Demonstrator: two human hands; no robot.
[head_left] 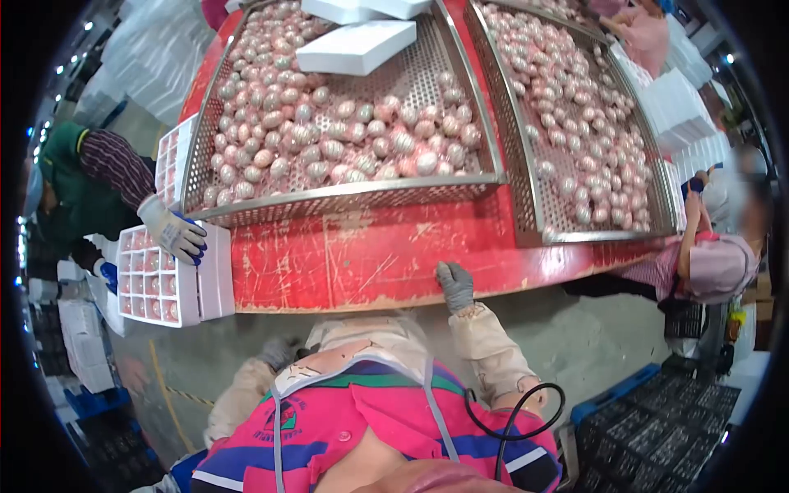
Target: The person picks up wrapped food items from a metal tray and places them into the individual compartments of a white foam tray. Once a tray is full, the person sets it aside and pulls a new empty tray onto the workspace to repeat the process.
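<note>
My right hand (pixel 456 286), in a grey glove, rests at the near edge of the red table (pixel 370 255). Its fingers are curled, and nothing shows in them. Low beside my waist is my left hand (pixel 278 353), also grey-gloved; its fingers are too dim to make out. Ahead stands a perforated metal tray (pixel 345 195) holding many pale, striped, egg-shaped items (pixel 333 149) with pinkish clear wrapping. White foam pieces (pixel 357 49) lie across its far part.
Another perforated tray (pixel 538 222) of similar items stands to the right. At left, a co-worker's gloved hand (pixel 177 234) touches a white foam box (pixel 215 275) with filled compartments. A person in pink (pixel 715 267) is at the right. Black crates (pixel 649 427) stand at lower right.
</note>
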